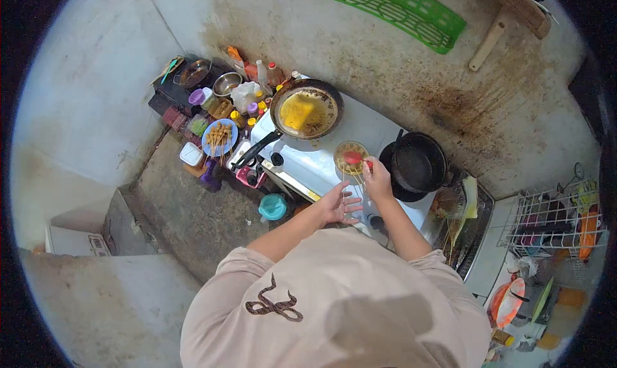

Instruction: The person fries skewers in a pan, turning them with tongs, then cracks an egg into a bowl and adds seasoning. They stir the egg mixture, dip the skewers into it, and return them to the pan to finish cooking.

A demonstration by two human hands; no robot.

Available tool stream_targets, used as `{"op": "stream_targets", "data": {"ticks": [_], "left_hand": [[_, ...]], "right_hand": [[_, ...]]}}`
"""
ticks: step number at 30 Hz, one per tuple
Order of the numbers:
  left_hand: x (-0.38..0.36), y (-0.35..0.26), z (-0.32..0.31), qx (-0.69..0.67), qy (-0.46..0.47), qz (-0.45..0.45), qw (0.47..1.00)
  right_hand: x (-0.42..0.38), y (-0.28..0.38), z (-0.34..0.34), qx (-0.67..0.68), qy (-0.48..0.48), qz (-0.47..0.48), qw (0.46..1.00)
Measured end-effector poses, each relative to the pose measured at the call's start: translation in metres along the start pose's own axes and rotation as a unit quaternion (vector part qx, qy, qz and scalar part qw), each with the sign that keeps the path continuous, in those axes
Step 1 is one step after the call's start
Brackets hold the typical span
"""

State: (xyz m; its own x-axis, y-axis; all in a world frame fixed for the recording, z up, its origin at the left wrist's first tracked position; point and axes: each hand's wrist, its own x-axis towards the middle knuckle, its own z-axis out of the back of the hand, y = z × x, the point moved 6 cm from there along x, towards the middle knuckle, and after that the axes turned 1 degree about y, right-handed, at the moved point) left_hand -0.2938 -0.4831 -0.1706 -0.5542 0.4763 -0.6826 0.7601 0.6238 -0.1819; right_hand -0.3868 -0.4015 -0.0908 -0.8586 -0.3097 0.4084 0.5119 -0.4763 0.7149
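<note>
My right hand (378, 179) is closed on a small red utensil (353, 157), spoon-like or brush-like; its exact kind is too small to tell. The red end is over a patterned bowl (343, 149) on the white stove top. Thin sticks (358, 180) reach out of the bowl toward me. My left hand (337, 204) is just below the bowl, palm up, fingers spread, holding nothing. Left of the bowl, a frying pan (307, 109) contains yellow oil or liquid. A dark, deep pan (418, 162) stands on the right side of the stove.
At the left, a blue plate (220, 137) carries several skewers beside bottles and jars. A teal container (272, 207) is below the stove's front. The pan's black handle (256, 151) juts over the front edge. A wire rack (553, 223) is at the right.
</note>
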Motion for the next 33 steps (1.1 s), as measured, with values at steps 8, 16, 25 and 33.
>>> {"op": "stream_targets", "data": {"ticks": [8, 16, 25, 33], "left_hand": [[-0.001, -0.001, 0.017, -0.021, -0.046, -0.006, 0.999], [0.005, 0.001, 0.053, -0.070, -0.146, -0.029, 0.986], [-0.002, 0.003, 0.048, -0.053, -0.150, -0.030, 0.987], [-0.003, -0.004, 0.085, -0.081, -0.134, -0.084, 0.984]], "right_hand": [[0.004, -0.018, -0.004, -0.062, -0.025, -0.060, 0.996], [0.001, -0.051, -0.005, -0.034, -0.131, -0.158, 0.978], [0.010, 0.006, 0.002, -0.050, -0.032, -0.046, 0.997], [0.002, -0.046, -0.015, -0.036, -0.031, -0.169, 0.984]]}}
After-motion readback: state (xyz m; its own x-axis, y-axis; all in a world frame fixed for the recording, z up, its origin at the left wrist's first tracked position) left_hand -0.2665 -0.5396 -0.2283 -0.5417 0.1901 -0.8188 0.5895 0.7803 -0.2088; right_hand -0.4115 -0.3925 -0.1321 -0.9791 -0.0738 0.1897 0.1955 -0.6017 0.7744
